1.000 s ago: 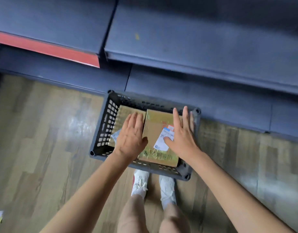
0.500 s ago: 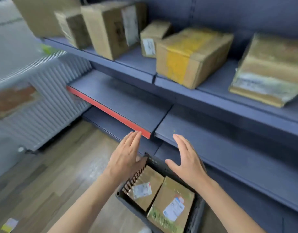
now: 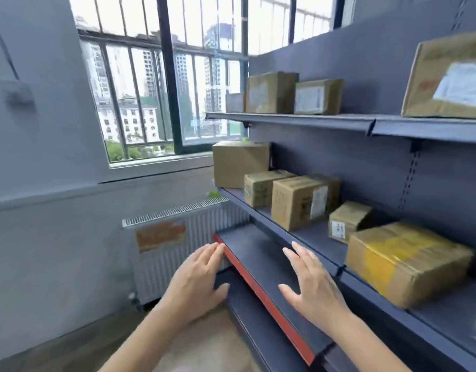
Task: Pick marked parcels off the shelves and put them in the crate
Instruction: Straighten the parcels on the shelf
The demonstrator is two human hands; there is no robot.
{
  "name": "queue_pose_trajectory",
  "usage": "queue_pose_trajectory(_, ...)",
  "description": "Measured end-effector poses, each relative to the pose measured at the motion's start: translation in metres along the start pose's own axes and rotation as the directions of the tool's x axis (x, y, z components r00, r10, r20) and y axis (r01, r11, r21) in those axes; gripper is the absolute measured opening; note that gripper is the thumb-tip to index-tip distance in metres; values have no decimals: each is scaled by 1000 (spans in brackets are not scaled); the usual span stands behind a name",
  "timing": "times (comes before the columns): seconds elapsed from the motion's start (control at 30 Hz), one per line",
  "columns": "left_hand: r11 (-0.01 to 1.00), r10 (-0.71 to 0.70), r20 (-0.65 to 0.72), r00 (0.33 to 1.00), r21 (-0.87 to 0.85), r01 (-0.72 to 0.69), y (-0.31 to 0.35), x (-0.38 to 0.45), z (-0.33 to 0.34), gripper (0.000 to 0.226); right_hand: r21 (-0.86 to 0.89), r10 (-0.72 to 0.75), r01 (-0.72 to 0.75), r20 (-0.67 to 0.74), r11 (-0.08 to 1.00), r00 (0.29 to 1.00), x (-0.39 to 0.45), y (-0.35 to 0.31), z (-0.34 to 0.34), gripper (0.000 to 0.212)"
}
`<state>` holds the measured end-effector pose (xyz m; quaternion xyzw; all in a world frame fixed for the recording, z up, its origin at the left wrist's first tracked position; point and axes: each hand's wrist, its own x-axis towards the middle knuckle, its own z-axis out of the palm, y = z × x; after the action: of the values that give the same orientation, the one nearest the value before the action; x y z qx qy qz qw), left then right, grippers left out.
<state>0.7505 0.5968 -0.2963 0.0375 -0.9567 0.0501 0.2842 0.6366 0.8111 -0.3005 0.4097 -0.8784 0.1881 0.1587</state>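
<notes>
Both my hands hover empty with fingers straight in front of the grey shelving. My left hand [image 3: 198,280] is just left of a red-edged lower shelf [image 3: 261,288]; my right hand [image 3: 310,283] is above that shelf. On the middle shelf [image 3: 312,237] stand several cardboard parcels: a large plain one [image 3: 239,163], a small taped one [image 3: 261,187], one with a white label [image 3: 301,201], a small one [image 3: 348,221] and a yellow-taped one [image 3: 405,263]. More parcels [image 3: 293,96] sit on the upper shelf [image 3: 338,122]. The crate is out of view.
A white radiator [image 3: 183,242] stands against the wall at left below a barred window [image 3: 161,84]. A large labelled box [image 3: 448,76] is at the upper right. Wooden floor [image 3: 199,345] shows between my arms.
My hands left the parcels in the crate and rose empty. The view swung up from the crate on the floor to the shelves and window; the crate dropped out of sight.
</notes>
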Motion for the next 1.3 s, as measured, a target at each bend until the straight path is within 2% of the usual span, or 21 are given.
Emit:
queue_pose_trajectory(0.07, 998, 0, -32, 999, 58, 2, -23, 5, -15, 69, -98, -36, 35, -11, 995, 999, 17, -6, -2, 75)
queue_pose_trajectory(0.23, 991, -44, -85, 995, 119, 54, -86, 9, -21, 67, -193, -90, 82, -35, 978, 995, 56, -27, 2, 76)
queue_pose_trajectory(0.33, 988, -64, -89, 994, 136, 76, -127, 6, -14, 65, -223, -37, 39, 14, 974, 999, 78, -46, 16, 75)
queue_pose_trajectory(0.43, 989, -73, -89, 993, 119, 84, -168, 5, -8, 63, -167, -27, 42, 89, 985, 996, 97, -69, 32, 68)
queue_pose_trajectory(0.5, 990, -85, -84, 993, 106, 94, -192, 7, -6, 62, -126, -68, 77, 74, 989, 995, 110, -79, 44, 65)
queue_pose_trajectory(0.6, 992, -80, -90, 993, 88, 88, -224, 10, 2, 62, -100, -39, 42, 31, 994, 999, 131, -91, 61, 64)
queue_pose_trajectory(0.8, 996, -91, -29, 995, 8, 92, -281, 26, 23, 64, -49, -5, 8, 80, 999, 997, 174, -117, 97, 63)
queue_pose_trajectory(1.0, 997, -72, -68, 995, -7, 71, -328, 70, 73, 66, 27, -43, 41, 50, 999, 998, 251, -105, 134, 70)
queue_pose_trajectory(1.13, 998, -61, -60, 996, -4, 60, -355, 108, 111, 69, 64, 8, -12, 60, 998, 998, 305, -84, 157, 83)
queue_pose_trajectory(1.2, 999, -35, -110, 993, 12, 37, -369, 129, 125, 70, 26, -10, 7, 89, 1000, 996, 329, -75, 168, 94)
queue_pose_trajectory(1.3, 998, -6, -191, 982, 65, 18, -390, 157, 137, 70, 25, -2, 0, 84, 1000, 996, 365, -61, 181, 96)
